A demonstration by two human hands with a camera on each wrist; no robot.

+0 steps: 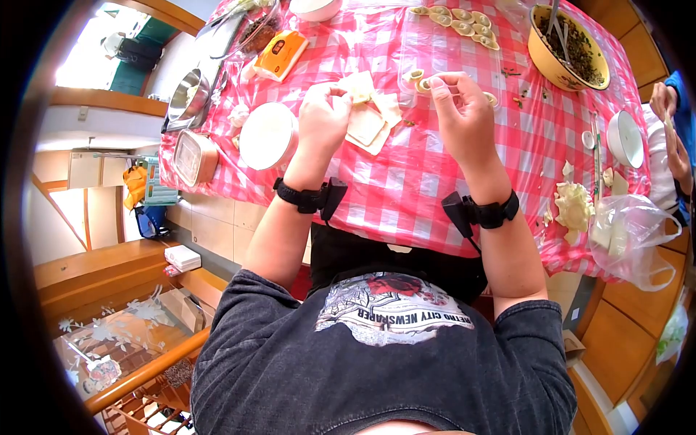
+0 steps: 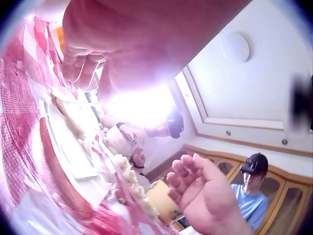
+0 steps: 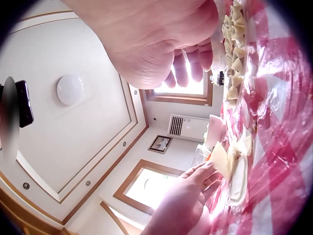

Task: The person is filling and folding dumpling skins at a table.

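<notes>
My left hand (image 1: 324, 119) is over the left side of a stack of pale, square dough wrappers (image 1: 366, 125). Its thumb and fingertips pinch the edge of one wrapper (image 3: 222, 160), which stands raised from the stack in the right wrist view. My right hand (image 1: 464, 112) hovers at the near edge of a clear plastic tray (image 1: 449, 65), its fingers loosely bent and its palm bare in the left wrist view. Close by its thumb are a few folded dumplings (image 1: 415, 75). Several more dumplings (image 1: 464, 25) stand in rows at the tray's far end.
A yellow bowl of dark chopped filling (image 1: 540, 54) with utensils stands far right. On the left are a white round lid or plate (image 1: 268, 136), an orange packet (image 1: 281, 54), a metal bowl (image 1: 190, 94) and a lidded box (image 1: 194, 158). Cabbage leaves (image 1: 574, 206) and a plastic bag (image 1: 638, 239) lie right.
</notes>
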